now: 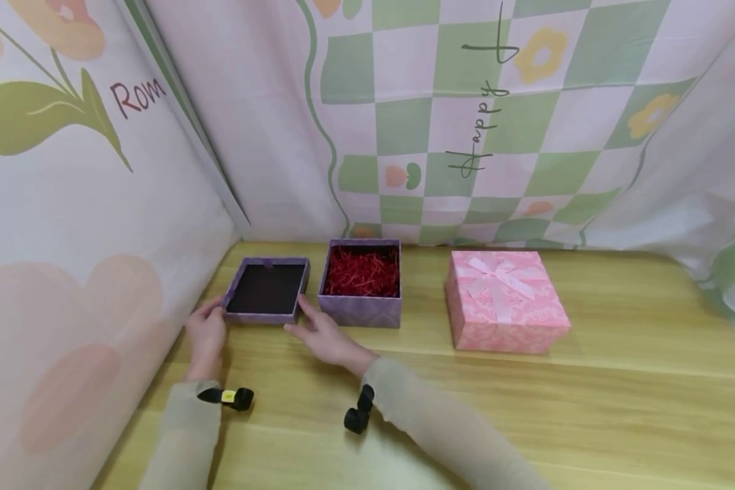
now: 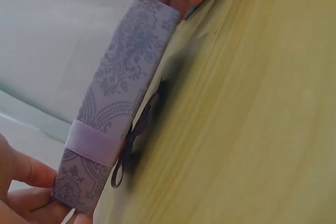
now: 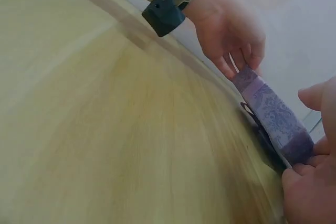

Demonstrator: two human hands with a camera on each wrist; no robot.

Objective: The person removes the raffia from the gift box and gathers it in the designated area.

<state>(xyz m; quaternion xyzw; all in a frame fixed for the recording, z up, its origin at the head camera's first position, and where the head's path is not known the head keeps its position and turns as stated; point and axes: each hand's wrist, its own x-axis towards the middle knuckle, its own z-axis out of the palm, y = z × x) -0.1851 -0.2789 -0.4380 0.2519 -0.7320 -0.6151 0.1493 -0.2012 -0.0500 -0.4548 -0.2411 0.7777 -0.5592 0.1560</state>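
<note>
Both hands hold a shallow purple patterned box lid [image 1: 228, 298], turned with its black inside upward. My left hand [image 1: 207, 337] grips its near left corner, thumb on the side and fingers tucked underneath. At the near right corner is my right hand [image 1: 329, 338], its fingers [image 3: 303, 174] under the edge and the thumb raised above them. A ribbon bow [image 2: 137, 135] hangs below the lid, close over the tabletop. Right of the lid stands the matching purple box [image 1: 361, 312], open at the top and filled with red shredded paper [image 1: 363, 271].
A closed pink gift box [image 1: 508, 299] with a ribbon bow sits farther right on the wooden table [image 1: 637, 408]. Printed fabric [image 1: 269, 136] hangs along the back, with another panel [image 1: 128, 224] close to the left hand.
</note>
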